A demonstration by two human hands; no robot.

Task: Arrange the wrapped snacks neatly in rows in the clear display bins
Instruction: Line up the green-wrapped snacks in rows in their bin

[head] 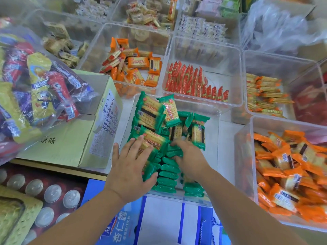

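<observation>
Hands both in the near clear bin [213, 161]. Left hand [131, 165] flat, fingers spread, pressing green packets [152, 117] at the left wall; right hand [190, 156] curled, pinching packets mid-row. Loose packets lie just beyond both fingertips, toward the far wall, long axes mixed.

Bare forearms [79, 218] — left hand [131, 167] and right hand [191, 158] bare, fingernails short.
</observation>
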